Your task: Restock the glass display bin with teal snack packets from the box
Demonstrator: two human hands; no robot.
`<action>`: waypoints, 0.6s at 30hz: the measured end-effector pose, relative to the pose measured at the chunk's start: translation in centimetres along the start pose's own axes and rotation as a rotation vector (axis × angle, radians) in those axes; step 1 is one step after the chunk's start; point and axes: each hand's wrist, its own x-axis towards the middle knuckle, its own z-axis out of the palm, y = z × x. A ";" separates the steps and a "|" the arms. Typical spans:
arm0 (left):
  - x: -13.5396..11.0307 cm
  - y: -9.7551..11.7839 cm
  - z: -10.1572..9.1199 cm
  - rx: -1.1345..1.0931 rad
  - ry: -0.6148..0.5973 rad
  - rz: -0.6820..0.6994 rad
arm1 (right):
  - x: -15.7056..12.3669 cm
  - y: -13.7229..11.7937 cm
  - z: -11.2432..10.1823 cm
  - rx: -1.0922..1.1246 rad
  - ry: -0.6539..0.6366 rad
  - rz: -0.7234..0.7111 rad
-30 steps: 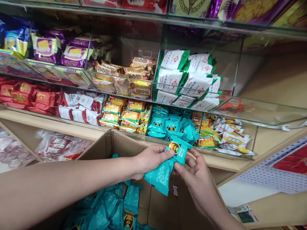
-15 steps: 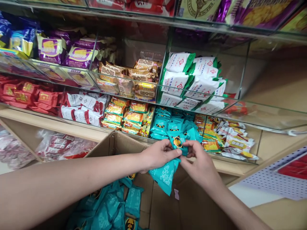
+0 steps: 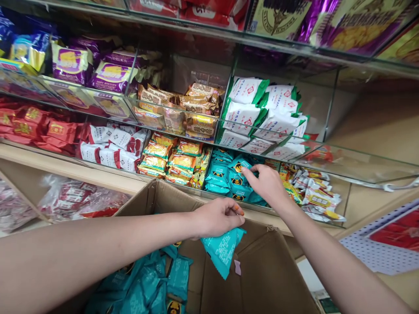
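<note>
My left hand (image 3: 218, 219) pinches a packet (image 3: 224, 251); my right hand (image 3: 267, 184), grip unclear, meets shelved packets (image 3: 238, 179), which I should press lightly.

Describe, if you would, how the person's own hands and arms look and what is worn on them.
The left hand and right hand are ungloved. The left forearm and right forearm are bare, with no sleeve, watch or bracelet in view. No ring shows, though some fingers are hidden.
</note>
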 end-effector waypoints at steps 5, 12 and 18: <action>0.0 0.2 -0.3 0.031 -0.007 -0.002 | 0.6 -0.1 0.5 -0.109 0.006 -0.019; 0.2 -0.3 -0.4 0.057 -0.026 -0.016 | 3.5 1.6 2.0 -0.025 -0.111 -0.069; 0.3 -0.3 -0.4 0.010 -0.033 -0.041 | 4.5 1.6 2.7 0.050 -0.108 -0.050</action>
